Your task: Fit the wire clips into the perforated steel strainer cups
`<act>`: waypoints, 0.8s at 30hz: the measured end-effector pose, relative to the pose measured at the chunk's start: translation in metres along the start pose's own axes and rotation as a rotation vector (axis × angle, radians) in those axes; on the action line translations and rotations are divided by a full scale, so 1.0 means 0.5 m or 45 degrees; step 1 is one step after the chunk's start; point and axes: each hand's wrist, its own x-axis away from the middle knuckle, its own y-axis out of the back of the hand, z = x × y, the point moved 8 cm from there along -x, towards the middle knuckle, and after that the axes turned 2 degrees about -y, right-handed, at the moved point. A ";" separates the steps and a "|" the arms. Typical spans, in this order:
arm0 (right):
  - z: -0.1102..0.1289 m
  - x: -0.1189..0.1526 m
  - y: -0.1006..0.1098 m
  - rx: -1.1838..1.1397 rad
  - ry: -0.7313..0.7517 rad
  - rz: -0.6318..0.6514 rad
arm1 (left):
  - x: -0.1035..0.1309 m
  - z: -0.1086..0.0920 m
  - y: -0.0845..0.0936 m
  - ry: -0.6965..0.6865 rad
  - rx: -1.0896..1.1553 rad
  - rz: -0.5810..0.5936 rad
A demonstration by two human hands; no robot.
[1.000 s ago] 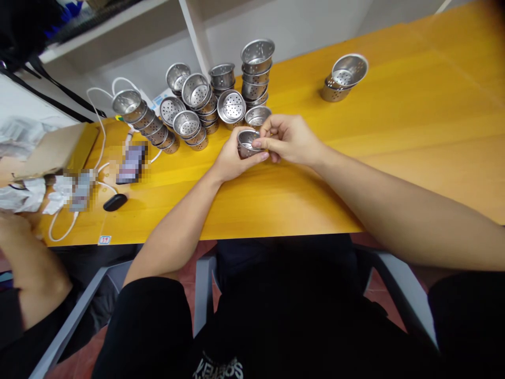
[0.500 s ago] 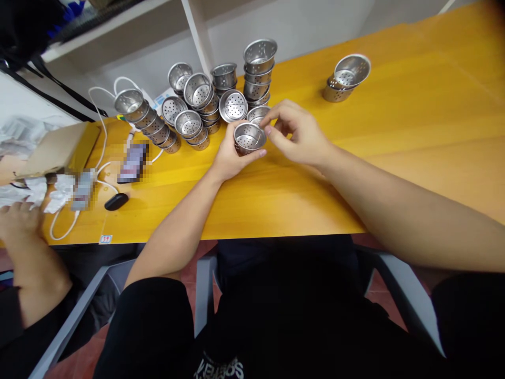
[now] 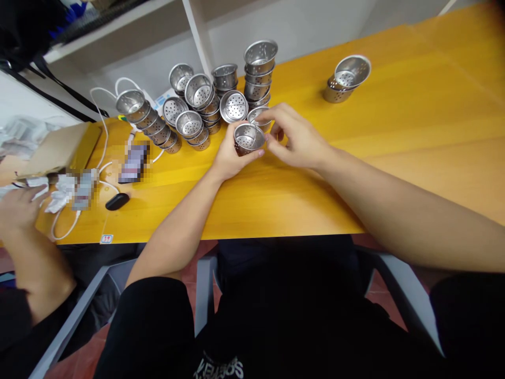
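Note:
My left hand [image 3: 230, 152] wraps round a small metal sink strainer basket [image 3: 248, 138], its perforated bottom and a thin wire inside showing through the open top. The basket is held a little tilted above the table. From the right, my right hand [image 3: 294, 134] reaches over with bent fingers. Its index fingertip is at the far rim and its thumb at the right rim, gripping there; the exact contact is too small to make out. Just behind stands another strainer basket [image 3: 259, 117], partly covered by my right fingers.
Stacks of strainer baskets [image 3: 199, 93] stand behind my hands, with a leaning stack [image 3: 148, 118] to the left. Two nested baskets [image 3: 351, 73] sit at back right. A phone [image 3: 134, 163], a black oval object [image 3: 117, 201] and cables lie left, near another person's hand [image 3: 18, 208].
My right index finger has stretched left over the far rim, away from the thumb. My left hand keeps its hold. The other person's hand at left has shifted slightly.

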 end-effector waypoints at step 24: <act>-0.021 0.003 -0.024 0.045 0.080 0.108 | -0.001 -0.010 0.007 -0.093 -0.081 0.011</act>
